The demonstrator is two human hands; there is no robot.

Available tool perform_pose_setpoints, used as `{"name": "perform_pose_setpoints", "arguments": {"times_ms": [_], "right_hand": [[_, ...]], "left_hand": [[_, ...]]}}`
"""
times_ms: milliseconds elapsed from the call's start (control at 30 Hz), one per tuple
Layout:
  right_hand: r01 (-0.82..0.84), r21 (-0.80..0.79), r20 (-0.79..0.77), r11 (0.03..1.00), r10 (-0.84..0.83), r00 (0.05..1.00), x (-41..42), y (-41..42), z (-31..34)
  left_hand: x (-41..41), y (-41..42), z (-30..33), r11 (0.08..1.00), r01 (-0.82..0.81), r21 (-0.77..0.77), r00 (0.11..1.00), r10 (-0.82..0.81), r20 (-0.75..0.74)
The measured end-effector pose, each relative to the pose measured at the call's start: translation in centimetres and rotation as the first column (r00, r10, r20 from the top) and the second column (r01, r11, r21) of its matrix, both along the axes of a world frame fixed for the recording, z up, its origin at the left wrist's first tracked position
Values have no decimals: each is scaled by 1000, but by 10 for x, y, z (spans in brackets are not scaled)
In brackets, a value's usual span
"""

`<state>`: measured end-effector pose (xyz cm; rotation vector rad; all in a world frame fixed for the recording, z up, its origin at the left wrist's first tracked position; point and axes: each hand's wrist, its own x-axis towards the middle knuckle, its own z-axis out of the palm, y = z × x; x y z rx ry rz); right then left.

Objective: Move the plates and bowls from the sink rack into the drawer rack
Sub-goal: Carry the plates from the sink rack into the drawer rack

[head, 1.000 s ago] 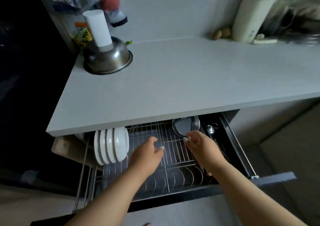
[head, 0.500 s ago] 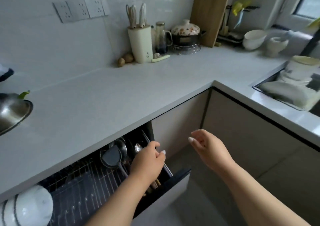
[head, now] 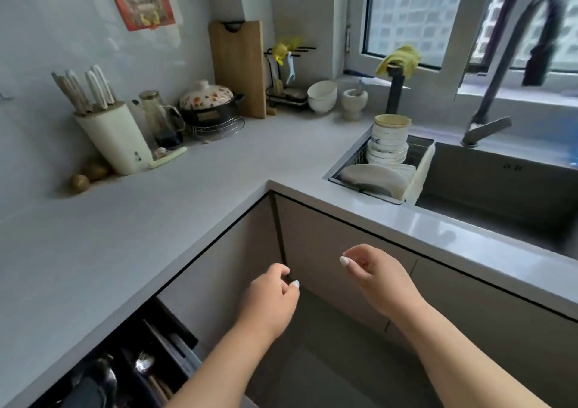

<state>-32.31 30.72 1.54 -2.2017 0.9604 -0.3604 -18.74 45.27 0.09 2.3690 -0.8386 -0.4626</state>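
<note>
Both hands, left (head: 271,301) and right (head: 373,274), hang loosely curled (each grip empty) before the cabinets (head: 337,251).

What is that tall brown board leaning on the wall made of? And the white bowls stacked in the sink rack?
The tall brown cutting board looks like wood: warm tan, matte, with faint grain lines running along it. The stacked white bowls in the sink rack look like glazed ceramic: smooth, shiny rims, a tiny blue mark on one. They could be porcelain; the picture cannot settle that.

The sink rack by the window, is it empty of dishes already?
No, the sink rack holds a stack of bowls and several plates.
</note>
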Motion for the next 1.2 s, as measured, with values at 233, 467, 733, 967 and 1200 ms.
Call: {"name": "perform_pose_setpoints", "arguments": {"times_ms": [233,467,733,967,1200], "right_hand": [[120,-8,-79,993,-120,990,-12,-58,-7],[273,-16,-89,962,-273,958,16,-138,-3],[405,-64,3,912,-406,914,77,-239,8],[321,-119,-162,940,-337,927,135,-333,-10],[89,-117,-585,989,-141,799,168,-379,-46]], "left_hand": [[15,-80,-17,996,94,8,995,-94,-15],[61,-175,-22,983,183,-11,982,-182,52],[129,-256,-39,925,305,229,934,-337,116],[154,-318,-74,811,344,474,870,-465,164],[158,-329,-87,787,314,531,815,-510,276]]}}
